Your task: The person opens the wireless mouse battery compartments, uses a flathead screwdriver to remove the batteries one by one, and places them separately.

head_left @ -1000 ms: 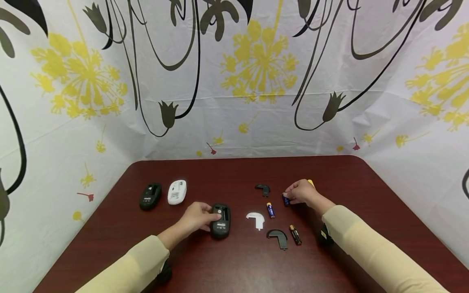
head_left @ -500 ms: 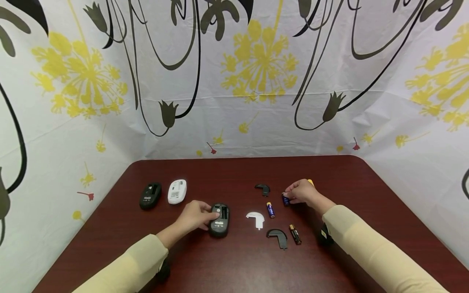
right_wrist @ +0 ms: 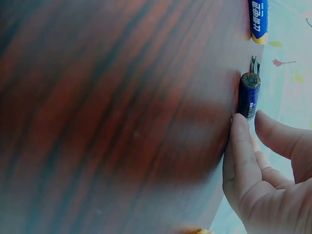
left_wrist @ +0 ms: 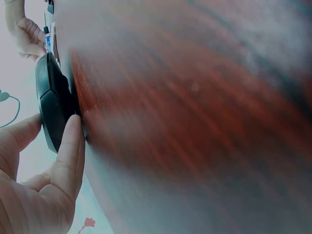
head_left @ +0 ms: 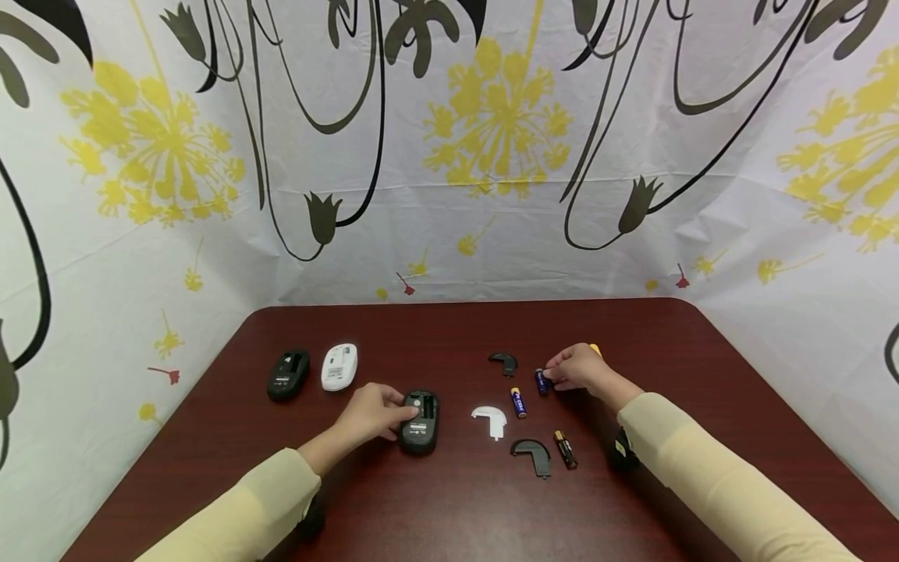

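My left hand (head_left: 375, 412) pinches the left edge of a dark computer mouse (head_left: 419, 424), its thumb over the upturned underside with the uncovered battery slot. In the left wrist view the mouse (left_wrist: 54, 100) is tipped up between thumb and fingers, close over the table. At the right, my right hand (head_left: 579, 367) has thumb and fingertips around the far end of a blue battery (head_left: 541, 381). The right wrist view shows that battery (right_wrist: 249, 97) low by the tabletop, one round end facing the camera. Left of it lies a blue battery with a yellow end (head_left: 518, 403).
A black mouse (head_left: 289, 375) and a white mouse (head_left: 340, 367) lie upside down at back left. Hook-shaped covers, black (head_left: 504, 362), white (head_left: 492, 421) and grey (head_left: 535, 456), lie mid-table near a black-and-gold battery (head_left: 566, 450). Something yellow (head_left: 595, 349) shows behind the right hand.
The blue battery at my right fingertips has shifted slightly left and shows more. My left hand and the mouse have drifted a little left.
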### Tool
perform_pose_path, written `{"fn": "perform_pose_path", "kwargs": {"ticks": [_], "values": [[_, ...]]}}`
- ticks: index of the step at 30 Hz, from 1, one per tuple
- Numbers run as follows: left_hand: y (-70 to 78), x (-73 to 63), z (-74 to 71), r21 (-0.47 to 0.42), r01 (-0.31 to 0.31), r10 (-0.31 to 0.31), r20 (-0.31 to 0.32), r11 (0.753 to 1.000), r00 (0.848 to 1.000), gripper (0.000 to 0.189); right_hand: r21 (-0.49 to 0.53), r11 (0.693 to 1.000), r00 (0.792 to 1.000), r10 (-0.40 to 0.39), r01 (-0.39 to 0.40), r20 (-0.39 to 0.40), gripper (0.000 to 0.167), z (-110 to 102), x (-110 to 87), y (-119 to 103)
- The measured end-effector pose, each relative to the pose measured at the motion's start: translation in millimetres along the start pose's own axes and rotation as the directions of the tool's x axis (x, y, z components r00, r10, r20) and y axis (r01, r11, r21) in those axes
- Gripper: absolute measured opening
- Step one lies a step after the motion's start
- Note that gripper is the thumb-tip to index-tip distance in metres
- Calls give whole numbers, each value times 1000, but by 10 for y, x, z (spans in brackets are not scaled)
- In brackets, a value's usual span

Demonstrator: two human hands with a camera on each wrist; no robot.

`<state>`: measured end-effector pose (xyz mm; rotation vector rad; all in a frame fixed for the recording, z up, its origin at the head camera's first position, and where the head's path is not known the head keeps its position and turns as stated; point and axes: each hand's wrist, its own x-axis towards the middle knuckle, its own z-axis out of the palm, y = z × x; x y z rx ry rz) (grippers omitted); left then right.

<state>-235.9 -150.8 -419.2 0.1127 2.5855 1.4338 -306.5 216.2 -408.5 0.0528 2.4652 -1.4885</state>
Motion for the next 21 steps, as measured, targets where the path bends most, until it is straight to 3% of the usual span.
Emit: {"fn": "perform_pose_path", "kwargs": {"ticks": [14, 21], "values": [[49, 15, -69, 37, -2, 2, -2, 999, 1000, 30, 4, 1000, 1000, -11, 11, 10, 19, -55, -24, 7], [113, 37, -164, 30, -43, 44, -13, 999, 999, 27, 2, 1000, 999, -31, 31, -18, 23, -131, -83, -96]]}}
